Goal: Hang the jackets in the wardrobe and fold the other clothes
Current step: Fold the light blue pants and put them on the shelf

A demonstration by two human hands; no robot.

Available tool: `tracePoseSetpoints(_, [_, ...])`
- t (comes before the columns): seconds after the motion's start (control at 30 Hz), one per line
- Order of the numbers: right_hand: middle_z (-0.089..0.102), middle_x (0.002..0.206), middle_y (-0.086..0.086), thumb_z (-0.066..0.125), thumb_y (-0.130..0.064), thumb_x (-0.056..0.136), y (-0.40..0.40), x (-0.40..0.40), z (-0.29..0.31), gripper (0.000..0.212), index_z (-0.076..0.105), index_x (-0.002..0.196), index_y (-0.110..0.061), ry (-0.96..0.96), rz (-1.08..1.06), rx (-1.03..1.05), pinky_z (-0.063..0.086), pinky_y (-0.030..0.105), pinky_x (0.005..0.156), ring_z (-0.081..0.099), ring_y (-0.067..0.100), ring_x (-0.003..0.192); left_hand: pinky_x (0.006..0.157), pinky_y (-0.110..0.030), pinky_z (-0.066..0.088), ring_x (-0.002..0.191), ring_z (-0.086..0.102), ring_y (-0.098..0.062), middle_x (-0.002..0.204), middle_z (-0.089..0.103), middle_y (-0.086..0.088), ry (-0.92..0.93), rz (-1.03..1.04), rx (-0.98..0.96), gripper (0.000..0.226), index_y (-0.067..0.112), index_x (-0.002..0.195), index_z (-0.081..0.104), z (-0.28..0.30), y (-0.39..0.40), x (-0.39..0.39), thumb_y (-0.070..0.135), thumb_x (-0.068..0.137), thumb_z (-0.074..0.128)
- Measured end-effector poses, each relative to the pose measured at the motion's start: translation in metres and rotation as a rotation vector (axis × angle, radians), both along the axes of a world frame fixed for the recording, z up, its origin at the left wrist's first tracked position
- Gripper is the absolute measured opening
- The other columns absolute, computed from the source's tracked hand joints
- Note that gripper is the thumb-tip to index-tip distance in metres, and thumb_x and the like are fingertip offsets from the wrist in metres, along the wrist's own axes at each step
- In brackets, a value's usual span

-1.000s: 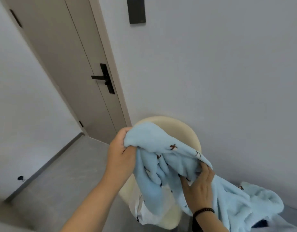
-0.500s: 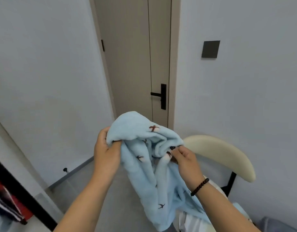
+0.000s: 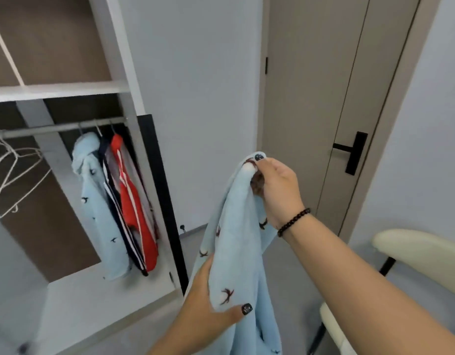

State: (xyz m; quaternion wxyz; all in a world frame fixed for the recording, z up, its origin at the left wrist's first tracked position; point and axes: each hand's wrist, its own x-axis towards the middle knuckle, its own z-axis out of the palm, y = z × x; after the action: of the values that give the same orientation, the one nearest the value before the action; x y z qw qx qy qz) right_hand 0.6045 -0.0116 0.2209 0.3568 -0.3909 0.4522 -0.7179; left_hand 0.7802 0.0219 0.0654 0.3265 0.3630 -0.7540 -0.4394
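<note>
Left hand (image 3: 208, 301): at 6 o'clock, fingers grasping the lower fold of the light blue fleece garment (image 3: 236, 252), thumb pressed across its front.
Right hand (image 3: 275, 190): near centre, slightly toward 3 o'clock, fingers pinching the garment's top edge; beaded bracelet (image 3: 294, 221) on the wrist.
Light blue fleece garment: hanging between both hands, draped downward to 6 o'clock, printed with small dark birds.
Chair (image 3: 416, 247): at 4 o'clock, cream backrest, black frame.
Wardrobe (image 3: 118, 88): at 9 o'clock, open; rail (image 3: 57, 129) carrying a light blue jacket (image 3: 98, 201), a navy striped jacket (image 3: 113, 201), a red jacket (image 3: 134, 201), plus white hangers (image 3: 11, 175) at the far left.
Door (image 3: 323, 98): at 1 o'clock, closed, black handle (image 3: 352, 152).
</note>
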Motion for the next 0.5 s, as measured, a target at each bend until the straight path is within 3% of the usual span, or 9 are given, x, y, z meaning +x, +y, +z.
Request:
tracePoseSetpoints(0.03, [0.051,0.056,-0.004,0.056,-0.015,0.090,-0.006,0.011,0.002,0.029,0.058,0.061,-0.018,0.006,0.029,-0.003,0.038,0.023,0.051,0.045,0.011,0.053,0.091,0.004,0.032,0.125,0.030,0.026,0.137,0.028,0.051,-0.023,0.044,0.001,0.092,0.061,0.138,0.017,-0.003,0.000,0.007,0.046,0.073,0.080])
tracePoseSetpoints(0.1, [0.052,0.051,-0.007,0.056,-0.015,0.090,-0.016,0.029,0.005,0.041,0.056,0.050,-0.024,-0.002,0.078,-0.001,0.040,0.020,0.047,0.047,0.008,0.048,0.076,0.004,0.038,0.103,0.048,0.026,0.115,0.049,0.051,-0.083,0.236,0.076,0.058,0.063,0.125,0.035,-0.008,0.001,0.026,0.036,0.086,0.069])
tracePoseSetpoints(0.17, [0.055,0.052,-0.006,0.055,-0.016,0.090,-0.023,0.041,0.003,0.038,0.057,0.053,-0.023,0.002,0.116,0.020,0.042,0.018,0.046,0.049,0.007,0.047,0.064,-0.007,0.044,0.077,0.061,0.004,0.090,0.070,0.024,-0.059,0.388,0.184,0.029,0.051,0.099,0.060,-0.008,0.001,0.043,0.023,0.094,0.059])
tracePoseSetpoints(0.23, [0.061,0.059,-0.003,0.052,-0.015,0.093,-0.029,0.047,-0.004,0.026,0.060,0.068,-0.015,0.079,0.184,0.105,0.045,0.019,0.050,0.054,0.006,0.050,0.062,-0.018,0.045,0.069,0.061,-0.007,0.077,0.071,0.008,-0.013,0.479,0.201,0.030,0.040,0.079,0.067,0.002,0.004,0.053,0.018,0.096,0.056])
tracePoseSetpoints(0.37, [0.069,0.081,0.004,0.054,-0.007,0.090,-0.021,0.049,-0.036,0.015,0.061,0.101,-0.015,0.355,0.499,0.296,0.051,0.020,0.061,0.064,0.010,0.066,0.068,-0.022,0.054,0.084,0.072,-0.009,0.091,0.076,0.008,0.339,0.658,0.286,0.018,0.029,0.092,0.073,0.036,0.006,0.058,0.019,0.095,0.059])
tracePoseSetpoints(0.5, [0.064,0.110,-0.017,0.073,-0.039,0.074,0.014,0.041,-0.081,0.040,0.058,0.111,-0.038,0.657,0.931,0.322,0.049,0.015,0.080,0.062,0.001,0.102,0.071,-0.033,0.056,0.085,0.073,-0.018,0.092,0.076,-0.003,0.615,0.805,0.405,0.015,0.017,0.102,0.070,0.057,0.005,0.055,0.025,0.094,0.061])
